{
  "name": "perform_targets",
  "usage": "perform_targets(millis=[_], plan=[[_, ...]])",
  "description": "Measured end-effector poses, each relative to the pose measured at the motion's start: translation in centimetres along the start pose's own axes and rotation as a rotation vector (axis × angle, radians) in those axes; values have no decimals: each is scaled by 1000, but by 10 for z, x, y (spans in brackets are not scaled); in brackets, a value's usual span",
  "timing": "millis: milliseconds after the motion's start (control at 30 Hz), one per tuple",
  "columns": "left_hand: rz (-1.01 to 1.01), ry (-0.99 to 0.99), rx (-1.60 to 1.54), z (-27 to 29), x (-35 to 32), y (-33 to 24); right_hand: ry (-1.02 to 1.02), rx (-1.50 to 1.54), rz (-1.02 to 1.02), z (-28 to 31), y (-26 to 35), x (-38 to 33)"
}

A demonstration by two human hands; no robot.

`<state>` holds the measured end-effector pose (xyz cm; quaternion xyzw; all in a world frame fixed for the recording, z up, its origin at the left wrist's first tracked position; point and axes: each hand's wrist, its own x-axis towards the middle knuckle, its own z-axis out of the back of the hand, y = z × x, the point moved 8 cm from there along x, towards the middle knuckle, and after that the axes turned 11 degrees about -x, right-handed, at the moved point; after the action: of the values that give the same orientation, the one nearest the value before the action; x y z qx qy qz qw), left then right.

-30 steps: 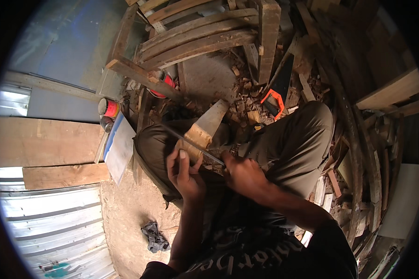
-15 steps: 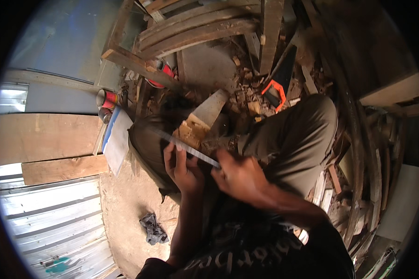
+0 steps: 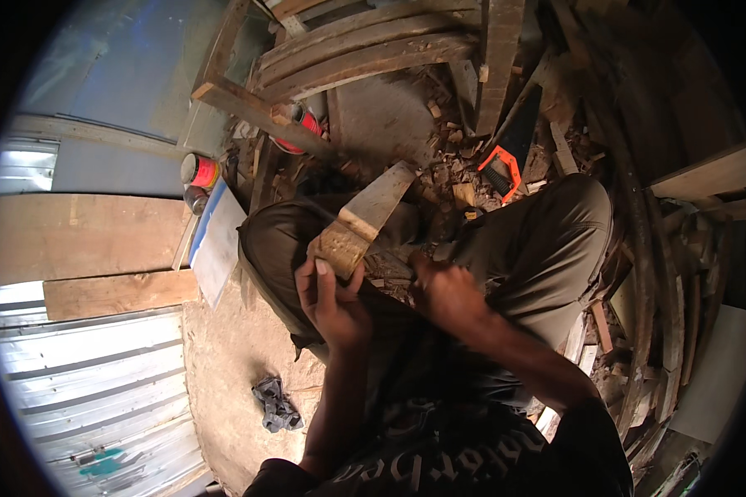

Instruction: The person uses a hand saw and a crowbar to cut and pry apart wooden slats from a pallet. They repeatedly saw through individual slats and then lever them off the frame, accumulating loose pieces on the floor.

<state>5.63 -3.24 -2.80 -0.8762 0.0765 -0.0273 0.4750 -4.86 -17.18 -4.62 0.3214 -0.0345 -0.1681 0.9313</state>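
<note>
Head view: a wooden piece point(image 3: 363, 217) sits in the seated person's grasp, over the lap near the left knee point(image 3: 269, 236). Its near end is broad and golden, rough-looking; past a step across its face it narrows into a paler, flatter tongue pointing away from the body.

The left hand point(image 3: 337, 311) pinches that broad end, thumb on top. The right hand point(image 3: 449, 291) is just beside it, apart from the wood, its fingers curled; it is too dark and blurred for me to tell whether they close on something.

As for how far along it is, I'd judge the main outline already cut, step and taper both being there. The golden end looks the less finished part, though how much it still needs I can't say from here.

Beyond the knees, wood scraps point(image 3: 464, 195) litter the ground, and a saw with an orange handle point(image 3: 515, 172) lies among them. Farther out stands a slatted wooden frame point(image 3: 373, 60), with a red can point(image 3: 201, 171) off to the left. A dark rag point(image 3: 275, 404) lies crumpled on the floor point(image 3: 224, 364).
</note>
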Motion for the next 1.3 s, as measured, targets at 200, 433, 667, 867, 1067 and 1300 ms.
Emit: perform_targets(millis=[200, 433, 667, 867, 1067, 1300], plan=[[-29, 98, 174, 18, -4, 9, -236, 176, 174, 52, 35, -9], [16, 14, 95, 13, -8, -2, -18, 130, 79, 27, 25, -3], [26, 57, 172, 12, -5, 5, -19, -15, 106, -1, 6, -5], [-69, 77, 319, 16, -3, -1, -90, 150, 238, 19, 33, -12], [27, 47, 126, 12, -5, 2, -35, 52, 131, 20, 24, -4], [25, 0, 61, 13, -10, 5, 92, -66, 78, -11, -3, 1]])
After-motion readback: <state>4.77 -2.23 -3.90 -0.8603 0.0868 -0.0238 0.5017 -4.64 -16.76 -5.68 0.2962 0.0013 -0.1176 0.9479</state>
